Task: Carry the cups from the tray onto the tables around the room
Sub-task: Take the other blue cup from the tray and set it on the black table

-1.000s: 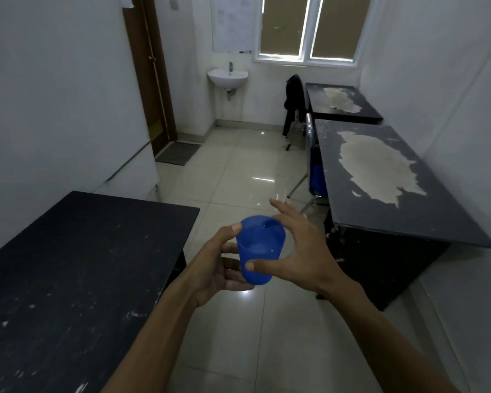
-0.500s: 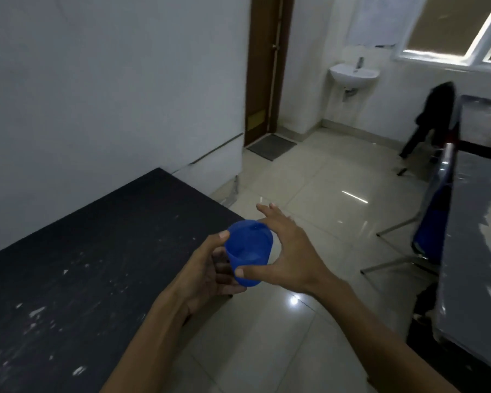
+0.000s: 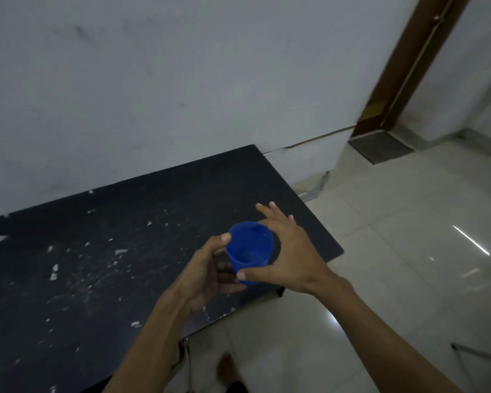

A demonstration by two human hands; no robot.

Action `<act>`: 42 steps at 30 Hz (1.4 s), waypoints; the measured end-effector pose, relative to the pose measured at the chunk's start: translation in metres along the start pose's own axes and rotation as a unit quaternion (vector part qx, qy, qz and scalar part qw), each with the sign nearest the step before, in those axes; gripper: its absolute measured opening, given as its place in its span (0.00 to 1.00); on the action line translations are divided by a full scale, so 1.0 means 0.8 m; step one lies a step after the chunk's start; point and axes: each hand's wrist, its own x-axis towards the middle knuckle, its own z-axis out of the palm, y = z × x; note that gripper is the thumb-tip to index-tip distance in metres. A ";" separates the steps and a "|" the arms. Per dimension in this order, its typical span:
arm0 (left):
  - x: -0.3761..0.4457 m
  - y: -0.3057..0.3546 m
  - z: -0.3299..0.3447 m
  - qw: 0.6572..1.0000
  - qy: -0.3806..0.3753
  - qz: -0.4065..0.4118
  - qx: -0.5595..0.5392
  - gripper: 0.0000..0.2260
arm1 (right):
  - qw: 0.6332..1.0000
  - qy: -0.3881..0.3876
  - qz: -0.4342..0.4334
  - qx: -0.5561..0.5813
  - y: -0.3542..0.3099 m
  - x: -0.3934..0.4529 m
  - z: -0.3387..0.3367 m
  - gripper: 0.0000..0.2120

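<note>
A blue plastic cup [image 3: 250, 248] is upright in the air above the near right corner of a black table [image 3: 102, 265]. My left hand [image 3: 207, 273] cups it from below and the left, thumb on the rim. From the right, my right hand [image 3: 284, 256] grips its side with thumb and fingers, the other fingers spread. The cup looks empty. No tray is in view.
The scuffed black table stands against a white wall [image 3: 182, 80]. A brown door [image 3: 408, 66] with a dark mat [image 3: 380, 146] lies at the far right. Glossy tiled floor [image 3: 394, 265] fills the right side, with metal chair legs [image 3: 476, 353] at the right edge. My foot [image 3: 228, 370] shows below.
The view has swung left and down toward the black table. Both hands kept hold of the blue cup, which now hangs over the table's corner instead of over the floor.
</note>
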 end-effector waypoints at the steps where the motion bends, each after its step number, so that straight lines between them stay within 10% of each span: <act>1: 0.007 0.002 -0.014 1.000 0.009 0.002 -0.008 0.29 | 1.000 -0.011 -0.006 -0.002 0.001 0.017 0.009 0.37; 42: 0.110 -0.092 -0.219 0.937 0.222 -0.057 -0.264 0.19 | 0.982 -0.175 0.033 0.062 0.087 0.186 0.275 0.44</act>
